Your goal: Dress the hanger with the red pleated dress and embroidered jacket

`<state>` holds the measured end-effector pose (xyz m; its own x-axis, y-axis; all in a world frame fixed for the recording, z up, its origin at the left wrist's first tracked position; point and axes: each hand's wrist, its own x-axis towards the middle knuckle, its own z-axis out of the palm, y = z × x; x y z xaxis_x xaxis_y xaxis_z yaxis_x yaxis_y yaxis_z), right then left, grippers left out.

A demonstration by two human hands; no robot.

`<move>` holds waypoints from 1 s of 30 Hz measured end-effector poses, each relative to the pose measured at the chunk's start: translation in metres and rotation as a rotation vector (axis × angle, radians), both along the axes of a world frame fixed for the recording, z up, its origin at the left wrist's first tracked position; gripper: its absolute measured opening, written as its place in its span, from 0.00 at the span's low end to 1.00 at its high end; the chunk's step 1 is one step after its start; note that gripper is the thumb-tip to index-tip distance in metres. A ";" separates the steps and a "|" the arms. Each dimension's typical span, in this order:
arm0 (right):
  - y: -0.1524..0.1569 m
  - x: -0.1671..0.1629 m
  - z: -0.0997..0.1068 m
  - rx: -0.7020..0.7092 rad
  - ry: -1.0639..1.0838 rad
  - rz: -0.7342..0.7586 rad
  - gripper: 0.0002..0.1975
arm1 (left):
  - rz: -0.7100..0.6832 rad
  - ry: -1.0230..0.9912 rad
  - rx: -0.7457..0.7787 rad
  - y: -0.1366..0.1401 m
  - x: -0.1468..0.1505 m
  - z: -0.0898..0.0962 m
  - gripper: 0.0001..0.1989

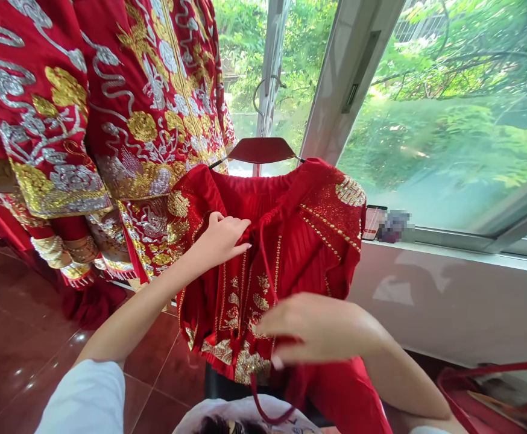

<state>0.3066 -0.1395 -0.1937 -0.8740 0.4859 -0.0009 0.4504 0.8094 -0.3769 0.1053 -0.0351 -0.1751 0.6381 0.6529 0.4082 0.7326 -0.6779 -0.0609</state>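
Observation:
A red pleated garment with gold embroidery and beaded lines hangs upright in front of me on a dark red hanger. My left hand is closed on the edge of its front opening, just under the neckline. From the neckline a thin red cord runs down until my right hand hides it. My right hand, blurred by motion, is in front of the lower right part of the garment. Its thumb and fingers look apart, with nothing visible between them. Below, a loop of red cord dangles.
Embroidered red jackets hang close by on the left. A phone stands on the windowsill beside a blurred-out object. A metal hook shows above the hanger. Red cloth spreads below my right hand.

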 end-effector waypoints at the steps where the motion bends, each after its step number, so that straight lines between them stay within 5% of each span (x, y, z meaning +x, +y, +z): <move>1: 0.011 -0.006 -0.002 0.050 0.074 -0.180 0.10 | 0.025 0.048 0.016 0.001 0.003 -0.001 0.09; 5: 0.055 -0.029 -0.019 0.158 0.388 -0.671 0.11 | -0.024 0.157 -0.034 -0.001 0.006 0.003 0.10; 10: 0.076 -0.049 -0.047 0.086 0.769 -0.783 0.12 | -0.066 0.178 -0.164 -0.005 -0.002 0.017 0.14; 16: 0.076 -0.051 -0.054 -0.254 1.148 -0.775 0.13 | -0.145 0.103 -0.254 -0.006 -0.006 0.018 0.15; 20: 0.072 -0.051 -0.067 -0.223 1.126 -0.799 0.13 | -0.140 0.085 -0.107 -0.011 -0.006 0.015 0.14; 25: 0.056 -0.059 -0.130 -0.158 0.935 -0.916 0.14 | -0.092 -0.002 0.072 -0.011 -0.026 0.019 0.15; 28: 0.042 -0.050 -0.154 -0.181 0.746 -0.910 0.15 | -0.090 -0.050 0.024 -0.010 -0.049 0.022 0.15; 30: 0.032 -0.035 -0.143 -0.168 0.634 -0.941 0.16 | -0.147 -0.057 -0.070 -0.014 -0.060 0.025 0.14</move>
<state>0.2716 -0.1072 -0.3366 -0.0307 0.9827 0.1829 0.5409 0.1702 -0.8237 0.0456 -0.0489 -0.1497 0.7058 0.5824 0.4033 0.6264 -0.7790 0.0287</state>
